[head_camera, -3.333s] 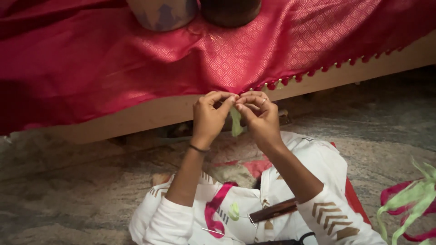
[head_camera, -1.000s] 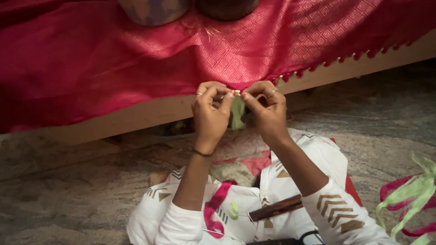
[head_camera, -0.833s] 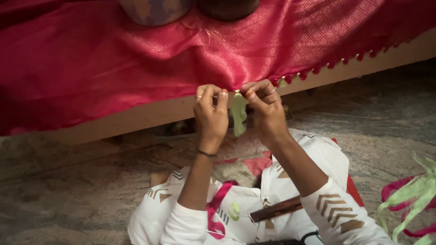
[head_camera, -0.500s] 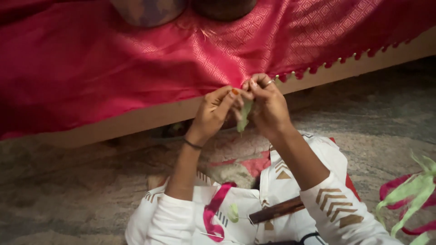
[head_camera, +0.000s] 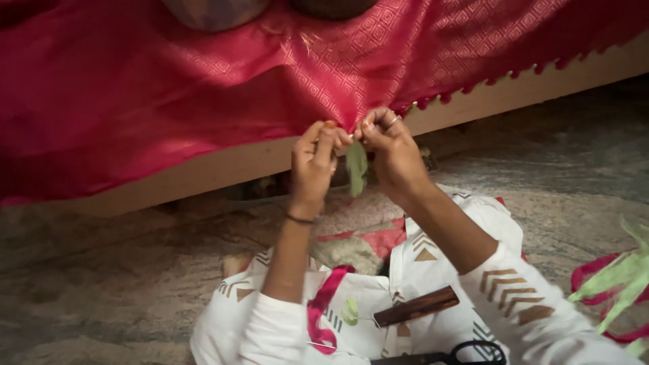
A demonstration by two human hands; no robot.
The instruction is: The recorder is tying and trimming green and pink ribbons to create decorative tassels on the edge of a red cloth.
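My left hand (head_camera: 313, 162) and my right hand (head_camera: 392, 152) are raised together at the lower edge of a pink patterned cloth (head_camera: 270, 74) that hangs over a wooden ledge. Both pinch the cloth's edge, and a small pale green tuft of thread (head_camera: 356, 169) hangs between the fingers. The left wrist wears a thin dark band, and a ring shows on the right hand. Along the cloth's edge to the right runs a row of small pink tassels (head_camera: 514, 71).
On my white patterned lap lie a pink strip (head_camera: 323, 307), a green scrap (head_camera: 349, 311), a brown wooden stick (head_camera: 416, 307) and black-handled scissors (head_camera: 473, 353). Green and pink threads (head_camera: 618, 284) lie at the right on the grey stone floor (head_camera: 101, 284). Two round pots stand on the cloth above.
Both hands rose slightly and shifted from below the cloth's edge up onto it. The green tuft stayed between the fingers and now hangs just under the edge.
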